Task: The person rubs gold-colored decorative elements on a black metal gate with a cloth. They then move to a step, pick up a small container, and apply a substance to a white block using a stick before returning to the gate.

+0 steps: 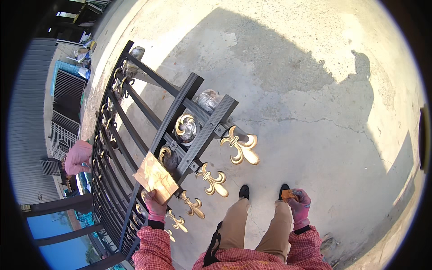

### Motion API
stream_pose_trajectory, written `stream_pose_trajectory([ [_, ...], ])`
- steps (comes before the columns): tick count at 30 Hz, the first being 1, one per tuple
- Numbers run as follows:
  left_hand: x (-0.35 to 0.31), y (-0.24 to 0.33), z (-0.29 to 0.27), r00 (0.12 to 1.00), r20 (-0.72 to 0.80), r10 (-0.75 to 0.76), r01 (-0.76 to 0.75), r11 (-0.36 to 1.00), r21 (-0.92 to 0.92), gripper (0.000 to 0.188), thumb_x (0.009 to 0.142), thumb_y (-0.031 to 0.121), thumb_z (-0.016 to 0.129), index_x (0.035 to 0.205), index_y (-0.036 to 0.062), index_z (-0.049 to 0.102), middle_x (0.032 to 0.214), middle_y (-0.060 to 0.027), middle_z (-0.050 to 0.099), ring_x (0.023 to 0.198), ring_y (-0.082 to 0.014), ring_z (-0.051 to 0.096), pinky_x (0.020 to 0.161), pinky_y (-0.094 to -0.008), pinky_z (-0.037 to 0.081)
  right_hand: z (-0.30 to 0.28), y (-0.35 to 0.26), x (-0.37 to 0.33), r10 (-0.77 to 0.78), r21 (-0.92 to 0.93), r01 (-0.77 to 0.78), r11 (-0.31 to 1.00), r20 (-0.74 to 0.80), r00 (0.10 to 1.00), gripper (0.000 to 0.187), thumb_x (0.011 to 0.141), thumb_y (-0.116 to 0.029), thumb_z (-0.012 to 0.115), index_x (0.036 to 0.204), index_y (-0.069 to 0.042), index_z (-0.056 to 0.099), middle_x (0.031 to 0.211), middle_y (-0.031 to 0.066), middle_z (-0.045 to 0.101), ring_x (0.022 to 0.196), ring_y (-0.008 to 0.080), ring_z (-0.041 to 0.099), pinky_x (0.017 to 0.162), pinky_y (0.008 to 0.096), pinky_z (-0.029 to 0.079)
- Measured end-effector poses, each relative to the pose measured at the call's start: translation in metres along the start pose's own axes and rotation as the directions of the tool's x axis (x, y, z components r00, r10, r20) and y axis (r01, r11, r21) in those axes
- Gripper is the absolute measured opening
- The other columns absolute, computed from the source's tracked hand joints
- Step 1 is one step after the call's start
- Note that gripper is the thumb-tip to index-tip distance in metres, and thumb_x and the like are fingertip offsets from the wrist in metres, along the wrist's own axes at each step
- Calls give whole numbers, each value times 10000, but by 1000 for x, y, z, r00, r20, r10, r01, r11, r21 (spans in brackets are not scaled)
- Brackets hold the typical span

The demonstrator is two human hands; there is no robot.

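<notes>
Fingers (155,198) of our left hand (155,204) pinch a gold-smeared board (156,177) against the black gate (135,135); right hand (299,202) closes on an orange pad (288,195). Near finials (211,180) appear gilded; far ones unclear.

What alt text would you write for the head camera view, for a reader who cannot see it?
Seen from above, a person in pink gloves holds a flat golden sheet in the left hand against a black metal gate with gold fleur-de-lis finials. The right hand grips a small orange piece over the concrete floor.
</notes>
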State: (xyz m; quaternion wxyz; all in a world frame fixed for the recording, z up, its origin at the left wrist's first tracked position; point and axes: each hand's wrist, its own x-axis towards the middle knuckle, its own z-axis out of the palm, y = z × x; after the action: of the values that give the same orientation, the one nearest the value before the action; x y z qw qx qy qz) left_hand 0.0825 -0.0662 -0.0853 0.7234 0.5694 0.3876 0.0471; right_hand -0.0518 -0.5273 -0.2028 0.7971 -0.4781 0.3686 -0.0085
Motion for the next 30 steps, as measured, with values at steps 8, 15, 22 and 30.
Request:
stream_pose_trajectory([
  [8, -10, -17, -13, 980, 122, -159, 186, 947, -261, 353, 771, 200, 530, 1097, 68, 552, 1022, -45, 621, 947, -231, 606, 846, -395, 493, 188, -144, 60, -612, -601, 761, 245, 513, 602, 226, 669, -60, 662, 889, -64, 608, 900, 135, 627, 767, 306, 599, 690, 370, 488],
  [15, -68, 5, -130, 986, -25, -162, 135, 889, -437, 291, 791, 209, 550, 1050, 77, 560, 1021, -40, 604, 946, -216, 597, 829, -375, 495, 172, -146, 49, -299, -853, 522, 4, 497, 815, 173, 677, -56, 631, 848, -78, 616, 792, 116, 606, 731, 321, 585, 642, 379, 471],
  [22, -199, -27, -205, 930, -332, -158, -34, 863, -505, 257, 815, 217, 508, 1025, 79, 561, 1005, -34, 590, 934, -203, 587, 805, -375, 499, 190, -137, 47, 13, -777, 558, -291, 580, 815, 199, 688, -58, 646, 881, -100, 659, 831, 120, 625, 786, 287, 611, 660, 343, 478],
  [30, -296, -104, -190, 811, -503, -300, -67, 805, -589, 273, 763, 234, 560, 983, 73, 570, 952, -39, 598, 883, -220, 596, 785, -433, 515, 242, -99, -6, 32, -536, 844, -24, 843, 537, 210, 666, -162, 683, 853, -80, 634, 895, 138, 618, 826, 326, 597, 709, 357, 480],
])
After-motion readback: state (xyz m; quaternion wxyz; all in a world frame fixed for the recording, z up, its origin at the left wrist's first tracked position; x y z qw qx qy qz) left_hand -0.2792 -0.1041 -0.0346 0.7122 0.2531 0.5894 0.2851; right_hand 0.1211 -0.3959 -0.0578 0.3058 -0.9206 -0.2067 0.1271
